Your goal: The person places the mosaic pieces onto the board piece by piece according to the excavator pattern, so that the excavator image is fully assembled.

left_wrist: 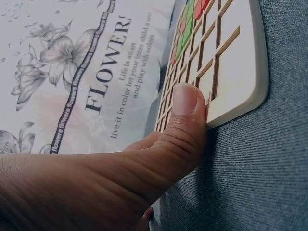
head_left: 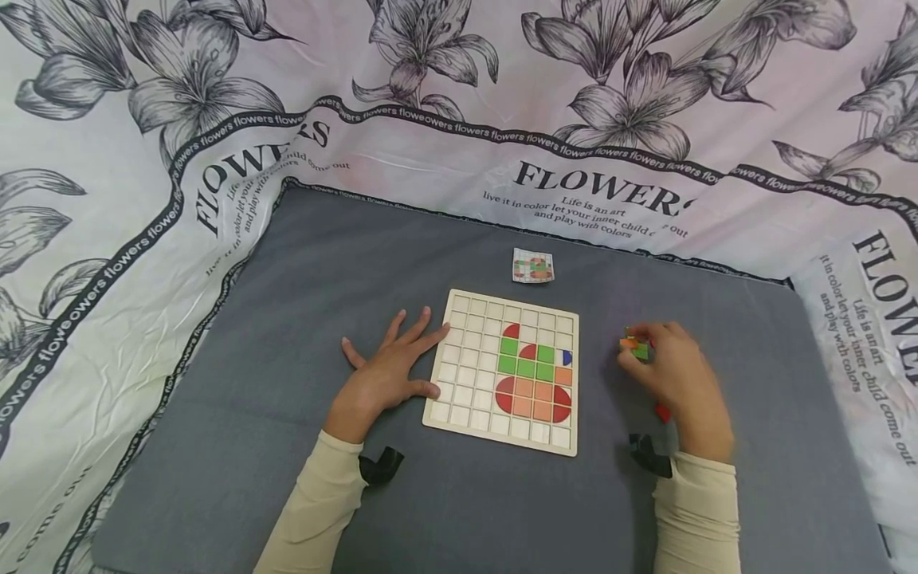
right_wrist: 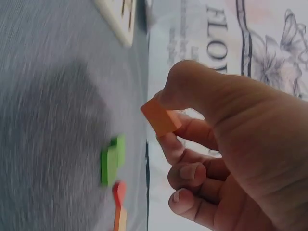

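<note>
The wooden grid board lies on the grey surface, with red, green, orange and blue pieces filling cells on its right half. Fingers spread, my left hand rests at the board's left edge; in the left wrist view its thumb presses against the rim near a corner. To the right of the board, my right hand pinches an orange square block between thumb and fingers, held up off the surface. Green blocks lie beneath it, beside a red piece and an orange one.
A small picture card with a coloured grid pattern lies behind the board. Another red piece is partly covered by the right wrist. Flower-printed cloth stands along the back and sides of the grey surface.
</note>
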Demonstrator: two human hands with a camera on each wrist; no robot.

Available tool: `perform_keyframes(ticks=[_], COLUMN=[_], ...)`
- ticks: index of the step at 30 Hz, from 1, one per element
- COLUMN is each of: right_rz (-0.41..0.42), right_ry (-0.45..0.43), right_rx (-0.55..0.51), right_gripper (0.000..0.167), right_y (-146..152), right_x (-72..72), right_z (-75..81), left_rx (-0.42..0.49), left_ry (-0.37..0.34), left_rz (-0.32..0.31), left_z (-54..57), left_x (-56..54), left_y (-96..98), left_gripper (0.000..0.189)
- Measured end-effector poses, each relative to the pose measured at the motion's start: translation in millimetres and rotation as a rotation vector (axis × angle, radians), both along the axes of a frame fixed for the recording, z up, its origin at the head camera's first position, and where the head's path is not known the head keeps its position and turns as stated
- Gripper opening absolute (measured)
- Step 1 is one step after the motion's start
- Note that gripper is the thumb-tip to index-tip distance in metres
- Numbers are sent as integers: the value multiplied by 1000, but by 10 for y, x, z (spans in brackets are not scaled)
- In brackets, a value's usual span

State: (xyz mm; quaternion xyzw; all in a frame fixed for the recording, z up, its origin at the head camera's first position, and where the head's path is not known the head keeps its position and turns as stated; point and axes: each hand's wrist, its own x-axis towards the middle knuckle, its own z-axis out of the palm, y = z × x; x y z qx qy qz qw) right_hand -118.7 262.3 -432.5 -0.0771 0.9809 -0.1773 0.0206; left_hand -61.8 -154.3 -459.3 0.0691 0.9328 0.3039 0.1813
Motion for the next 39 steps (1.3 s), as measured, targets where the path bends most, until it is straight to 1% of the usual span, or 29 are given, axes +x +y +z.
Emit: perform_keyframes(ticks=[4,6,15,21,27,39], right_rz=[71,92,162,207,229,227], right_ry=[25,20,-40,-41,-51,-93], right_rx=[-56,-72,-84,-104,-118,-100], right_gripper=[34,32,32,28,27,25], right_y=[-183,-271,-682,-920,-1031,-1121], right_x=[-45,-56,-107,-141,-156,-210], right_z=[-4,-11,-91,-153,-175,-203], left_rx=[3,3,-3,-5,-7,0], left_ry=[1,0,1,3,8,10], left_rz=[1,0,-1,-1,-10,-5], left_z=[4,10,8,-1,-14,-40], left_x=[-4,-3,15,16,5,-4], left_y=[-6,-6,-12,-17,-9,-21], left_gripper=[102,101,101,102,101,102])
